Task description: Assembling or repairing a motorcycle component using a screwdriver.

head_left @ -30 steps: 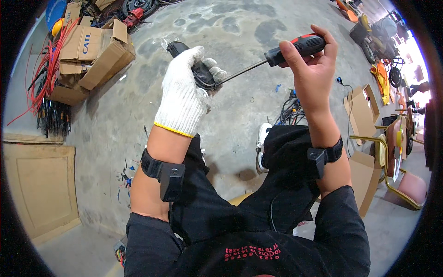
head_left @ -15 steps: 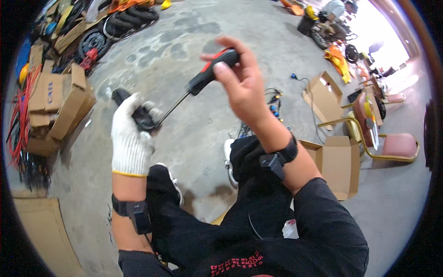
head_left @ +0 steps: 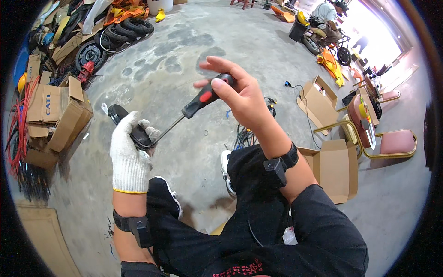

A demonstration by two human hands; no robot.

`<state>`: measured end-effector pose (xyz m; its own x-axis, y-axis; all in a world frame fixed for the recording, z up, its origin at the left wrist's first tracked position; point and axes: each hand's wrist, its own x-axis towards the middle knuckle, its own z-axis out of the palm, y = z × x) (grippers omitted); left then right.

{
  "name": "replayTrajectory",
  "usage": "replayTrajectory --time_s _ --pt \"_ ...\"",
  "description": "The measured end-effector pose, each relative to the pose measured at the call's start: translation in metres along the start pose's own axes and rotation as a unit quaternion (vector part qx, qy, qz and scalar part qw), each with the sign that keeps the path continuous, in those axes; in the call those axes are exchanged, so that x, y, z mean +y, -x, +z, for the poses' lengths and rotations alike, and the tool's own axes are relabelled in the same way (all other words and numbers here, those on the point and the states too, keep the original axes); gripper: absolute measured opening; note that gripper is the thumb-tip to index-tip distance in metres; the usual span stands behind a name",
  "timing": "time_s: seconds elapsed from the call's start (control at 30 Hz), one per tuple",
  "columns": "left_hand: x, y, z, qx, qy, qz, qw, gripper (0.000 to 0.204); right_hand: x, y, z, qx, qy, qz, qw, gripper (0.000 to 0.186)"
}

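In a white knit glove with a yellow cuff, my left hand (head_left: pixel 130 157) is closed around a black oblong part (head_left: pixel 121 112) with a rounded end. What kind of part it is I cannot make out, and the fingers hide its middle. Bare, my right hand (head_left: pixel 240 94) holds a screwdriver (head_left: pixel 199 101) by its black and red handle, thumb on the handle and the upper fingers loosely extended. The shaft slants down to the left, and its tip meets the lower end of the black part by the gloved fingers. Whether the tip sits in a screw cannot be seen.
At the left stand a torn cardboard box (head_left: pixel 50 106), red cables (head_left: pixel 20 124) and a pile of tires (head_left: pixel 127 31). Open cartons (head_left: pixel 339 171), a chair (head_left: pixel 399 144) and cables (head_left: pixel 244 136) lie right of me. A person (head_left: pixel 325 16) works far right.
The screwdriver and my right hand are lower and have turned a little. My left hand with the black part has also shifted down slightly. Both holds continue.
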<state>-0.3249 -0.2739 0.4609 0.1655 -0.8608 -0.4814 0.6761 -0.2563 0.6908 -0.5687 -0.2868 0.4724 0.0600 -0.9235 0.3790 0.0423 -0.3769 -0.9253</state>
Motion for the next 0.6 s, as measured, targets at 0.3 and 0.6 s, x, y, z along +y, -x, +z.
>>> replayTrajectory --time_s 0.3,0.6 --pt "-0.001 -0.004 0.005 0.008 -0.03 0.038 0.999 0.02 0.02 -0.009 -0.006 0.032 0.151 -0.003 0.988 0.038" --pt "0.001 -0.006 0.003 -0.003 -0.03 0.024 0.999 0.017 0.008 -0.007 -0.01 -0.008 0.208 0.245 0.947 0.039"
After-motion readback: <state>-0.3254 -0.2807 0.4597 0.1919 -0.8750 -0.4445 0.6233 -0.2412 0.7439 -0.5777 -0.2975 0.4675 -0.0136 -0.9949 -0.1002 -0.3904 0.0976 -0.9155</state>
